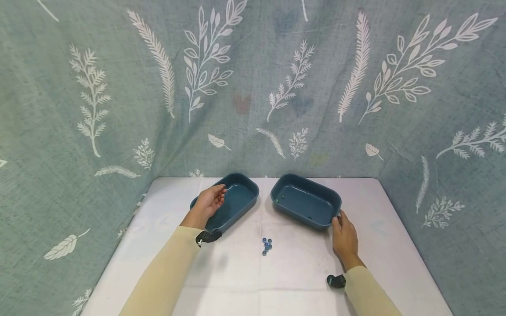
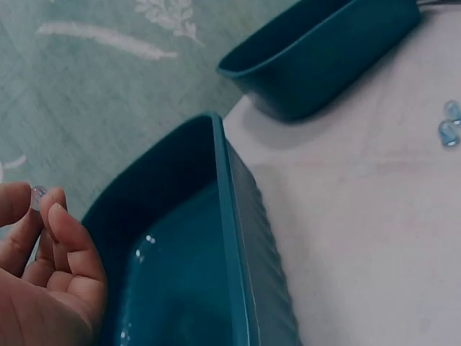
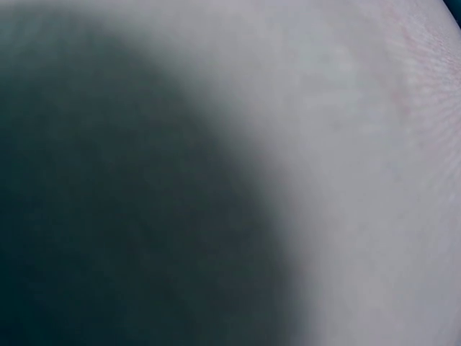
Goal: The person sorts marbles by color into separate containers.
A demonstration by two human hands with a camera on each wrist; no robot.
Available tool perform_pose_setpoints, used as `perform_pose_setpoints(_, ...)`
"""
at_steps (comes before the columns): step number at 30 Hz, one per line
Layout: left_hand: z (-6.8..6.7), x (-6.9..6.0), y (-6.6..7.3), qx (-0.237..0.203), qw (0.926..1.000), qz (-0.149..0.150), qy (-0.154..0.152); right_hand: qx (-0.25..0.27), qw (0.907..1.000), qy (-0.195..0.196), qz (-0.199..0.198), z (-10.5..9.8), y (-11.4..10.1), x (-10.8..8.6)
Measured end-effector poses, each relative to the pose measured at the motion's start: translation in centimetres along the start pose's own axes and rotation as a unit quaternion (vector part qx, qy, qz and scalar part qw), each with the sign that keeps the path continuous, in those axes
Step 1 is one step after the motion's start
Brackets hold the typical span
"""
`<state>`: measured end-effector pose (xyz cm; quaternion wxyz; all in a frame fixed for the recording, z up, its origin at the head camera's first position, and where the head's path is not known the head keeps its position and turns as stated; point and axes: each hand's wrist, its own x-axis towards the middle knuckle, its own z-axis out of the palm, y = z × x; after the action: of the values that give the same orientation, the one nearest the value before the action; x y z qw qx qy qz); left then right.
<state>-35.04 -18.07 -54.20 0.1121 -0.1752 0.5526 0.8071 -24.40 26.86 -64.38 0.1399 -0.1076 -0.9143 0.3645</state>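
Observation:
My left hand is over the left blue tray. In the left wrist view, its thumb and finger pinch a small clear marble, with that tray beside the hand. Bright glints show on the tray's floor; whether they are marbles I cannot tell. At the near right corner of the right blue tray, my right hand holds the rim with thumb and fingers. Inside that tray lie two green marbles at the left and a dark one near the front wall.
Several blue marbles lie in a loose group on the white-covered table, in front of the gap between the trays. A leaf-patterned cloth hangs behind and at both sides. The right wrist view is mostly blurred.

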Motion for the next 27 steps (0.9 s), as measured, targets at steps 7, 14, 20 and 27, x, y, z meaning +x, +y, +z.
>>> perform_pose_setpoints(7,0.1,1.8,-0.5,-0.02,0.9991,-0.031,0.02,0.0,1.0,-0.004,0.006,-0.1,0.0,0.1)
perform_pose_setpoints(14,-0.2,3.3,-1.4,0.015,0.9974,-0.049,0.051,-0.002,0.9997,-0.013,0.019,-0.2,-0.3,-0.1)
perform_pose_setpoints(20,-0.6,3.5,-1.9,0.079,0.9926,-0.052,0.076,0.001,0.9999,-0.007,0.012,-0.1,-0.3,-0.1)
perform_pose_setpoints(27,-0.7,3.3,-2.1,0.12,0.9875,-0.061,0.081,-0.004,0.9998,-0.012,0.018,-0.2,-0.3,-0.2)
